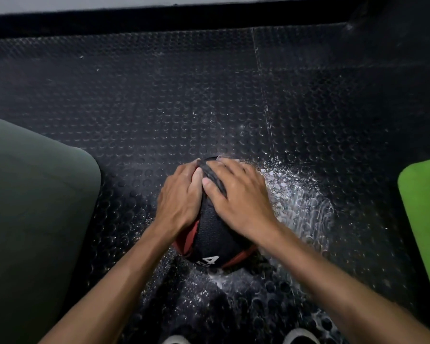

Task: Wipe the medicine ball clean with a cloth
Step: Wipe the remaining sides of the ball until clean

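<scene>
A black and red medicine ball marked with a white 4 sits on the studded black rubber floor, low in the middle of the head view. My left hand lies flat on the ball's upper left side, fingers spread. My right hand presses a dark cloth onto the ball's top right, fingers straight over it. Only a strip of the cloth shows between my two hands. Most of the ball's top is hidden under them.
A dark green mat lies at the left and a bright green mat at the right edge. Wet patches glisten on the floor right of the ball. My white shoe tips show at the bottom. A wall base runs along the top.
</scene>
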